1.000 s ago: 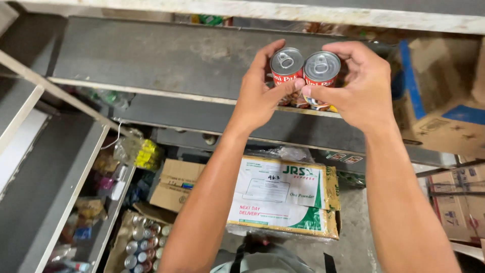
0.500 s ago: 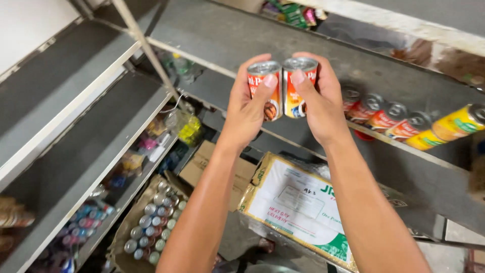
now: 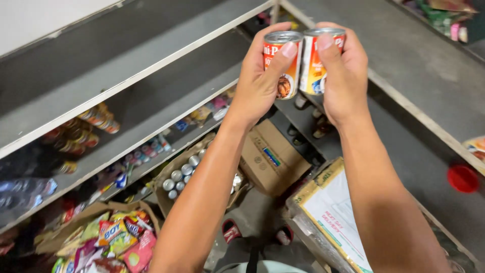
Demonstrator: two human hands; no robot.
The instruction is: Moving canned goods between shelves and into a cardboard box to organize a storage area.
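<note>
1. Cans, two small ones: orange-labelled can gripped in left hand, its twin in right hand, both fingers wrapped tight, held side by side and touching.
2. Compared with a moment ago: lifted away from the grey shelf, now upright, higher against the shelving corner; suggests carrying, not placing.
3. Hidden: can bottoms and rear labels behind fingers; shelf goods at left blurred.

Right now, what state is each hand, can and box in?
Left hand: closed around the left can, held upright, top sealed.
Right hand: closed around the right can, upright, touching the other can.
Can box: open, tins standing inside.
Snack box: open, full of packets.
Brown box: flaps shut.
</note>
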